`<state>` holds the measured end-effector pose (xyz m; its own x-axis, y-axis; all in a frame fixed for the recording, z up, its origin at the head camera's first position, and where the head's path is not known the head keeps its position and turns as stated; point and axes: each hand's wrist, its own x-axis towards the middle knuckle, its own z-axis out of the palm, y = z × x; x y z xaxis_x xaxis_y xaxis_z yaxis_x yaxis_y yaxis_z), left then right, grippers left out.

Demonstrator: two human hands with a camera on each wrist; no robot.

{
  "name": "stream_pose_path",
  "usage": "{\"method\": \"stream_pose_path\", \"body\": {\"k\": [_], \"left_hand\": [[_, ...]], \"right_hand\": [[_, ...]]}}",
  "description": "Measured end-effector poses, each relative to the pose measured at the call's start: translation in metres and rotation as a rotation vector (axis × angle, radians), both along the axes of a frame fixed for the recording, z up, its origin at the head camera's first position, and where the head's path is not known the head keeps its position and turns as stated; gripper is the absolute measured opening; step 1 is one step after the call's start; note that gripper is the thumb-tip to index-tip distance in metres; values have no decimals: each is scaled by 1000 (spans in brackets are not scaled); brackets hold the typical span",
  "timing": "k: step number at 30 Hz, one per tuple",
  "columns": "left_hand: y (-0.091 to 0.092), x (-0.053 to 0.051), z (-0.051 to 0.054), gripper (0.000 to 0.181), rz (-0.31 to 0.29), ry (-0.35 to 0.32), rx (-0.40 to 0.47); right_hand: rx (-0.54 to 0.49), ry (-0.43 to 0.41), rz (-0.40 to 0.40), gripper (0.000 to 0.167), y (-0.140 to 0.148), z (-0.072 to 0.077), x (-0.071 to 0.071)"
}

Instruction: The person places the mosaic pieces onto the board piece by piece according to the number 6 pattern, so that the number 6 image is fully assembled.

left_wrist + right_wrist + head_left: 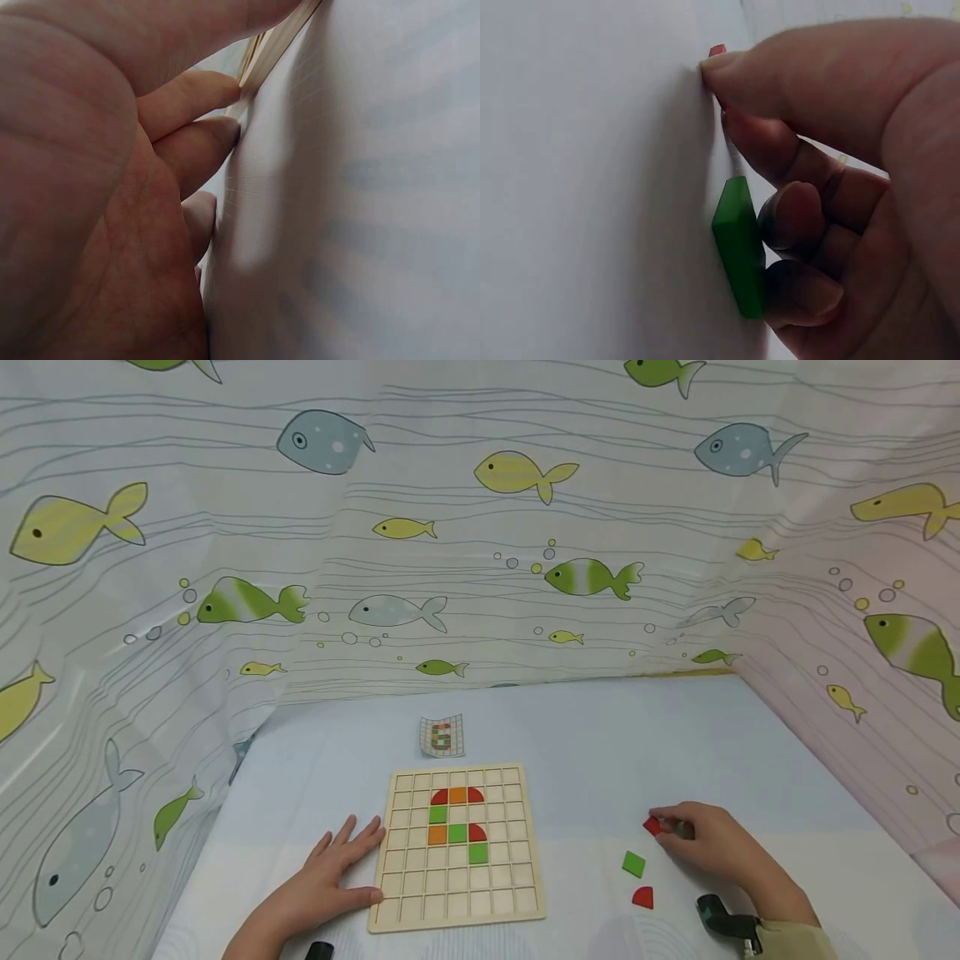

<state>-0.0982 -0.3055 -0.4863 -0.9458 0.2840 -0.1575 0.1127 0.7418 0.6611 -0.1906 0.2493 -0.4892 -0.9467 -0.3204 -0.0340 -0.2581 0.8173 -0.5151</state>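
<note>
My right hand (pixel 705 839) pinches a red piece (pixel 652 825) between thumb and fingers, low over the table at the right; the piece's edge (pixel 717 50) shows past the thumb in the right wrist view. Just below it lie a green square (pixel 633 863) and a red quarter-round piece (pixel 642 897). My left hand (pixel 322 881) lies with fingers spread, its thumb and a fingertip touching the left edge of the wooden grid board (pixel 459 881). Red, orange and green pieces sit in several upper cells of the board. In the left wrist view the fingers (pixel 202 90) meet the board's edge.
Behind the board lies a small printed card (pixel 442 737) with a coloured grid pattern. A cloth (pixel 420 552) printed with fish rises behind and beside the pale table (pixel 585 735). Dark objects are strapped near both wrists.
</note>
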Motion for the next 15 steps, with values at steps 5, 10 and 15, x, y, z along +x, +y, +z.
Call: {"method": "stream_pose_path", "body": {"k": [5, 10, 15], "left_hand": [[-1, 0, 0, 90, -3, 0, 5], [0, 0, 2, 90, 2, -6, 9], [1, 0, 3, 90, 9, -17, 0]], "right_hand": [[-6, 48, 30, 32, 0, -2, -2], [5, 112, 58, 39, -1, -1, -3], [9, 107, 95, 27, -2, -5, -3]]}}
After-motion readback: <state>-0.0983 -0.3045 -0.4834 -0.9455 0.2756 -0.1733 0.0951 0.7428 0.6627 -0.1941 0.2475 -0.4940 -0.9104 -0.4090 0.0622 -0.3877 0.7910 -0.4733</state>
